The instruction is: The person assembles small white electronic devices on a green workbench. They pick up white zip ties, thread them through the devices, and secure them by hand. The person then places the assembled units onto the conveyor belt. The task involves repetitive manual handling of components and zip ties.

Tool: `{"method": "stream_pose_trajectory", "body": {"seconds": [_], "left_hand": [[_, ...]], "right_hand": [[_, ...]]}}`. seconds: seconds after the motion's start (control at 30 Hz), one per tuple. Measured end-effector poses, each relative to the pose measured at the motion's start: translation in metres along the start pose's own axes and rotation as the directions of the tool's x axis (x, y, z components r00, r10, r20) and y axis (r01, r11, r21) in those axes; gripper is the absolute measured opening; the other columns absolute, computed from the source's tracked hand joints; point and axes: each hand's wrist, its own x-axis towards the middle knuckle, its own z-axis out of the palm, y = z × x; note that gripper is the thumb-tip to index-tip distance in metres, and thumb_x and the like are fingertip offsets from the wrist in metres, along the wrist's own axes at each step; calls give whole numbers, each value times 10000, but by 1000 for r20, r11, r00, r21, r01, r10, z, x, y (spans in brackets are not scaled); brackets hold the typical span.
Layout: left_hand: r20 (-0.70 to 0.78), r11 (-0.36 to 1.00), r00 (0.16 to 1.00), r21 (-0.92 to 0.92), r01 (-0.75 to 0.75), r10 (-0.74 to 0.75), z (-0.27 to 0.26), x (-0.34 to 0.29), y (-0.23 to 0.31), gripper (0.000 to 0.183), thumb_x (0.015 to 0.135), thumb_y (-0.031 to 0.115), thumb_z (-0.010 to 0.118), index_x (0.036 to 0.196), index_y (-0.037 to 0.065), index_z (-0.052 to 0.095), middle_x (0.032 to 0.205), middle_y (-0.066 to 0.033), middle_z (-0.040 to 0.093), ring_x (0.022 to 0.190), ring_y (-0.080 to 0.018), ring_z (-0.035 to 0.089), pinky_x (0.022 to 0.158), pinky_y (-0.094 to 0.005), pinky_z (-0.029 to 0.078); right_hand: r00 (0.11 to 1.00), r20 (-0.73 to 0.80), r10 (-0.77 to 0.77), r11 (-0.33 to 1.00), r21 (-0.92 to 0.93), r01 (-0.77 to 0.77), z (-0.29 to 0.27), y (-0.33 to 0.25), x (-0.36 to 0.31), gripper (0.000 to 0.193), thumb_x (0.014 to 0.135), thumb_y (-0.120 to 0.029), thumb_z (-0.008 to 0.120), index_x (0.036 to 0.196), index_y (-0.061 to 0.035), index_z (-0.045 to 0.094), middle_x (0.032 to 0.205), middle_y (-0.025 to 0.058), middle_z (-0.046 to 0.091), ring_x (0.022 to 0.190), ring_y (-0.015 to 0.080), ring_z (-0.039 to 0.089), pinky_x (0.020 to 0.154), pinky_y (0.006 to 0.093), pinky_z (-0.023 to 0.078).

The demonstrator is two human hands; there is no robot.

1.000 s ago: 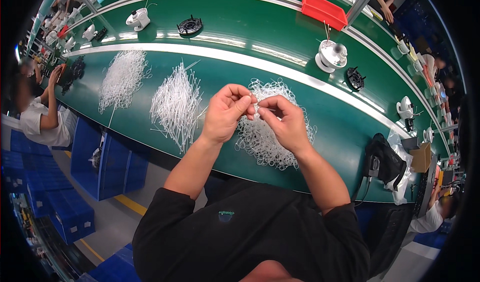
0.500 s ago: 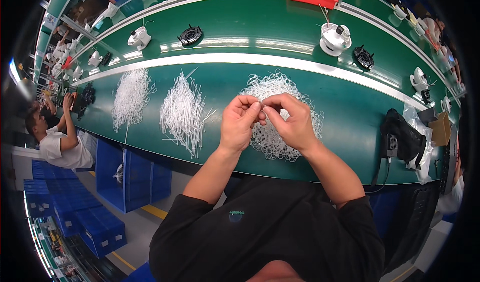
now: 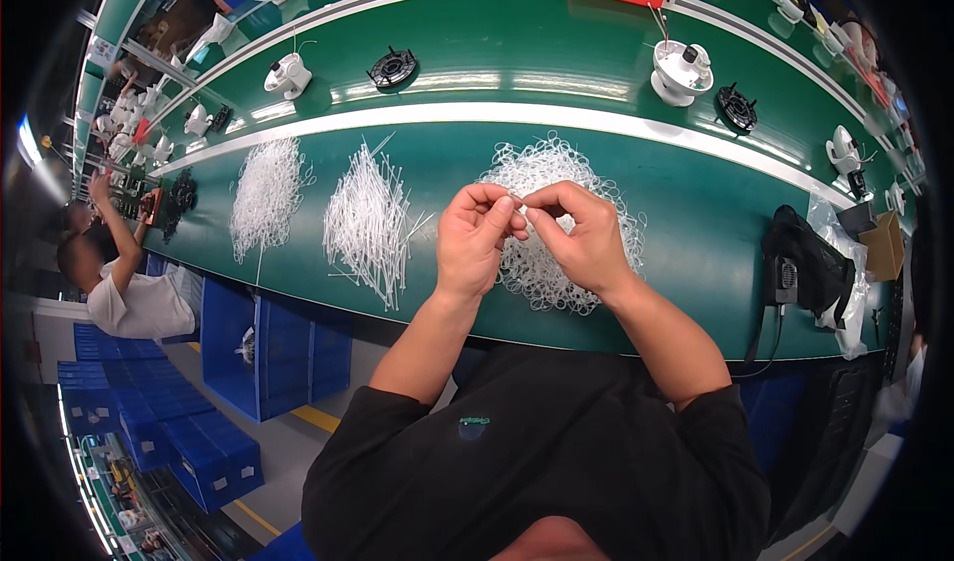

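Note:
My left hand (image 3: 469, 241) and my right hand (image 3: 588, 241) meet fingertip to fingertip, both closed in a pinch. Between them is a thin white cable tie (image 3: 522, 208), mostly covered by the fingers. Behind and below the hands spreads a heap of white cable ties closed into loops (image 3: 547, 275). To the left lies a pile of straight white cable ties (image 3: 366, 225). Farther left is another pile of thin white ties (image 3: 266, 201), tangled together.
Beyond the green table's pale edge strip (image 3: 447, 116) stand white motor housings (image 3: 682, 72) and black ring-shaped parts (image 3: 393, 67). A black bag (image 3: 800, 263) lies at right. Blue crates (image 3: 229, 352) stand below left. A co-worker (image 3: 139, 298) sits at far left.
The surroundings have shifted slightly right in view. My hands keep nearly the same pinch, with small finger movement. The co-worker at far left has raised an arm.

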Motion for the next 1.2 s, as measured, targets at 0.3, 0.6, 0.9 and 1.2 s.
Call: {"method": "stream_pose_trajectory", "body": {"seconds": [0.3, 0.6, 0.9, 1.2], "left_hand": [[5, 1000, 1000, -9, -5, 5, -1, 0, -1, 112, 970, 44, 611, 1056, -8, 562, 894, -94, 653, 748, -142, 655, 673, -278, 580], [33, 932, 995, 351, -95, 89, -5, -7, -7, 114, 960, 37, 620, 1051, -25, 591, 906, -70, 660, 763, -106, 647, 682, -254, 567], [168, 605, 986, 783, -145, 19, -27, 17, 10, 142, 946, 86, 651, 1043, -14, 623, 868, -28, 659, 767, -77, 635, 656, -248, 539], [-185, -244, 952, 938, 245, 246, -131, 98, 67, 167, 850, 191, 712, 906, 40, 667, 936, -197, 694, 909, -386, 671, 784, -482, 528]], "right_hand": [[1000, -9, -4, 1000, 5, 4, 1, 3, 0, 84, 857, -27, 660, 934, -9, 686, 826, 99, 692, 715, 179, 665, 632, 299, 512], [999, -2, 33, 999, -11, -33, 3, 3, 1, 74, 852, -26, 676, 922, -2, 678, 807, 95, 691, 720, 180, 686, 648, 300, 534], [994, 39, 99, 983, -161, -92, -4, 10, -1, 154, 845, -41, 701, 987, -11, 647, 856, 89, 680, 717, 170, 658, 687, 303, 532], [998, 27, 54, 965, -259, -45, -20, 14, -3, 214, 839, -51, 710, 1042, -29, 648, 919, 91, 650, 720, 183, 613, 673, 314, 506]]}}
